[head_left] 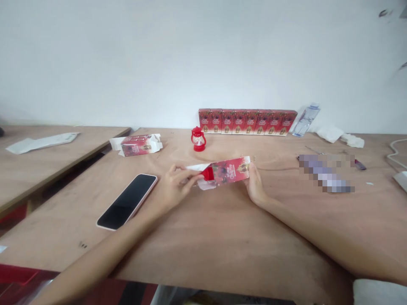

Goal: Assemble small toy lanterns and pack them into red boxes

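Note:
A red printed box lies sideways between my hands, its left end open with white flaps spread. Inside that opening shows a red object, pinched at its edge by the fingers of my left hand. My right hand is closed round the box's right end. Behind them a small red lantern stands upright on the wooden table. To the left, another printed box lies with flaps open at both ends.
A row of several red boxes stands near the wall, beside a tilted clear bottle and crumpled tissues. A phone lies by my left forearm. At right is a blurred purple item.

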A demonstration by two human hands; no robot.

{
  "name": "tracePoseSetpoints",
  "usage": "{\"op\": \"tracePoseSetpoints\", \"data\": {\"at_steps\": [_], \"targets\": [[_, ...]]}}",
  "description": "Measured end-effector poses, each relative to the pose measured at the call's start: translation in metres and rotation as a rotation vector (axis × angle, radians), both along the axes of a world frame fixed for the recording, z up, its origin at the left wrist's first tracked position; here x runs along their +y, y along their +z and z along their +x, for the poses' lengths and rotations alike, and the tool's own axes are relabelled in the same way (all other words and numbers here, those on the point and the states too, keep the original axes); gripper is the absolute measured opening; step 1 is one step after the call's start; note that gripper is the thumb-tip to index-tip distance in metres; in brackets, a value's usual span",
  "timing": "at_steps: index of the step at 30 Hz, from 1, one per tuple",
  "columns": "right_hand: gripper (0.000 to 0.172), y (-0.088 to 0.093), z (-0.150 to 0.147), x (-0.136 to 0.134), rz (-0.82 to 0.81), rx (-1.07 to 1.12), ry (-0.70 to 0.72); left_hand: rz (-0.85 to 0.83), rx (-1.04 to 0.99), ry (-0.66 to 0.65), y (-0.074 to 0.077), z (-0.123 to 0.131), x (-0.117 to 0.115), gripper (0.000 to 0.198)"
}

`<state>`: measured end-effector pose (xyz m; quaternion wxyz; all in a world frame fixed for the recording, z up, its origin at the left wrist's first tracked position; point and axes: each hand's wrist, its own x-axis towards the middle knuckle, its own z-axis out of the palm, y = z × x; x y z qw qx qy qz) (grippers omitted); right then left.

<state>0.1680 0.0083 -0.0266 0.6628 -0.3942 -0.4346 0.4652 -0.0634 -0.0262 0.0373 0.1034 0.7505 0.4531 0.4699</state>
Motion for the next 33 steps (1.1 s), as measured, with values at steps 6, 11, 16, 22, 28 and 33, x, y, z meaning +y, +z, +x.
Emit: {"op": "tracePoseSetpoints", "data": {"at_steps": [6,11,16,22,28,33], "targets": [[0.044,-0.004,0.005,0.015,0.024,0.172,-0.164,-0.11,0.013,0.079,0.085,-0.01,0.011,0.025],[0.042,-0.002,0.008,0.019,0.003,0.298,-0.224,-0.029,0.126,0.21,0.152,-0.023,0.033,0.019],[0.04,-0.003,0.012,0.022,-0.019,0.371,-0.154,-0.066,0.324,0.17,0.153,-0.012,0.074,0.017],[0.04,-0.012,0.02,0.031,0.009,0.366,-0.193,-0.097,0.264,0.062,0.156,0.003,0.104,0.02],[0.037,-0.007,0.024,0.03,-0.122,0.416,-0.099,0.077,0.334,0.092,0.184,-0.01,0.085,0.049],[0.038,-0.002,0.024,0.025,-0.085,0.352,0.046,0.096,0.456,0.296,0.163,0.006,0.104,0.015]]}}
